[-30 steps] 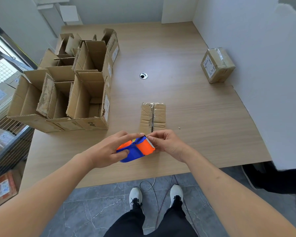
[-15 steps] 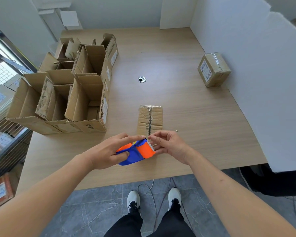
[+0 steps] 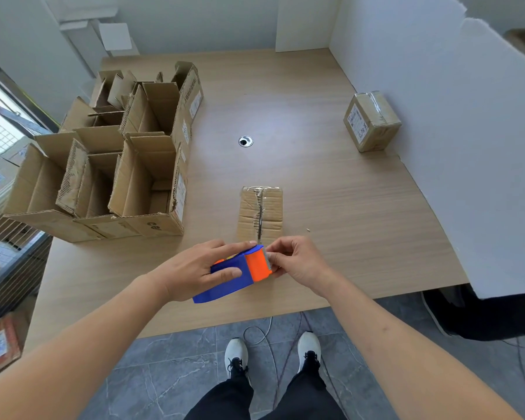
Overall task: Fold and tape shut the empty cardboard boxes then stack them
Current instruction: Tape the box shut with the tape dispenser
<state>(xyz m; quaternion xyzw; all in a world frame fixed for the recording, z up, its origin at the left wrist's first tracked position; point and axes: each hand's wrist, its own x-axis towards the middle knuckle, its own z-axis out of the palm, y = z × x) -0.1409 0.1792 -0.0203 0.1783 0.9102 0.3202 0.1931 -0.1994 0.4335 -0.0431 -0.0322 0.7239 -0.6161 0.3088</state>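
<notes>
Both hands are working the tape dispenser (image 3: 240,272): the left hand (image 3: 194,268) is gripping its blue body while the right hand (image 3: 297,262) is pinching at the toothed edge, apparently freeing the tape end. Next, that end needs laying along the seam of the folded box (image 3: 261,210), a creased, worn carton lying on the tabletop (image 3: 346,207) just beyond the hands.

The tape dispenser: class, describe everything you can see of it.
The tape dispenser is blue plastic with an orange front section and a toothed metal blade at its front edge. It is held low over the near edge of the table, just before a closed cardboard box. The left hand grips its body; the right hand pinches at the blade end.
</notes>
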